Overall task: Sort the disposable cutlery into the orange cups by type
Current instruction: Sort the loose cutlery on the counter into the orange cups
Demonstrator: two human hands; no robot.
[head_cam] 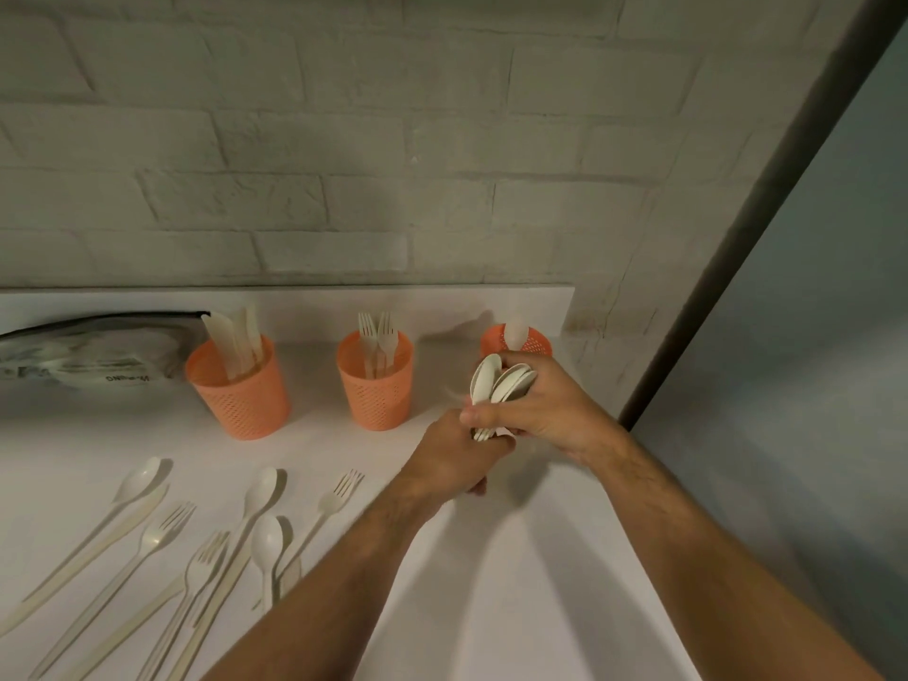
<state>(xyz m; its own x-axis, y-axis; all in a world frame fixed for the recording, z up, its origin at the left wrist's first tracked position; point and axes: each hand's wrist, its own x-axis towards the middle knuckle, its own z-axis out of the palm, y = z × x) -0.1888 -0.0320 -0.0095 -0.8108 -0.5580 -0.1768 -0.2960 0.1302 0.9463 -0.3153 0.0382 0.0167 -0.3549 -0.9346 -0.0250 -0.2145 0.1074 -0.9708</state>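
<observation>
Both hands meet over the table [516,557], gathered round 1 bunch of white spoons [498,385]. The right hand [550,410] has its fingers curled about the bunch just under the bowls, thumb pinching across the front; the left hand [449,459] grips the handles lower down, its fingers wrapped round them. The bowls fan upward above the right fingers, stacked face to face. I judge the 2-handed hold is there to square the handles so the bunch drops into a cup as 1.

Just beyond the right fingers stands the right cup [533,342], with 1 spoon upright in it, so it is likely the spoon cup and the target. To the left of the fingers is the middle cup [376,385], holding forks, tines up; further left the left cup [238,390] holds knives. Each type stands handle-down, which keeps them apart and easy to see.

Below and left of the left fingers, loose cutlery [196,548] lies on the table unsorted: spoons, forks and knives, some overlapping. So the sorting looks partly done.

Behind the left cup lies a clear plastic bag [93,356]. It carries dark print, seen upside down and too blurred to read.
</observation>
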